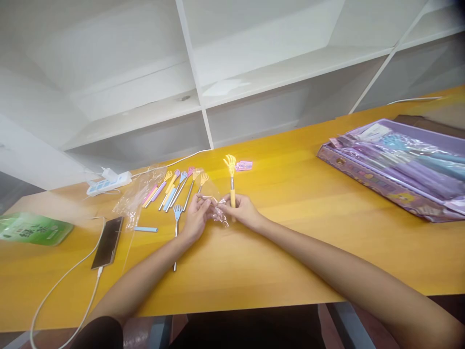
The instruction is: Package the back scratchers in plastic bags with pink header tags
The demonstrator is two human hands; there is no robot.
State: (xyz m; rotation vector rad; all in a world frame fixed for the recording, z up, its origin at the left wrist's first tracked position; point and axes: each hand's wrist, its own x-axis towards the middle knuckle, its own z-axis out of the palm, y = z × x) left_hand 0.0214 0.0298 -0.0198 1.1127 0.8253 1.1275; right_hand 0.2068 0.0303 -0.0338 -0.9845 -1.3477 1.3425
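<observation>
My left hand (197, 216) pinches the edge of a clear plastic wrapper (220, 216) near the middle of the table. My right hand (242, 209) has its fingers closed on the other side of the wrapper. A yellow back scratcher (231, 169) with a metal rod and yellow handle stands out above my right hand, its lower part beside the fingers. Beneath my left forearm lies a blue-headed scratcher (177, 213). Further back, several colourful scratchers (170, 190) lie in a row. Pink cards (244, 166) rest behind my right hand.
A purple box (374, 180) of wrapped scratchers sits at the right. On the left are a phone (108, 242) with a white cable, a green package (36, 229), a power strip (109, 183), loose plastic bags (136, 196) and a blue tube (146, 229). White shelving stands behind.
</observation>
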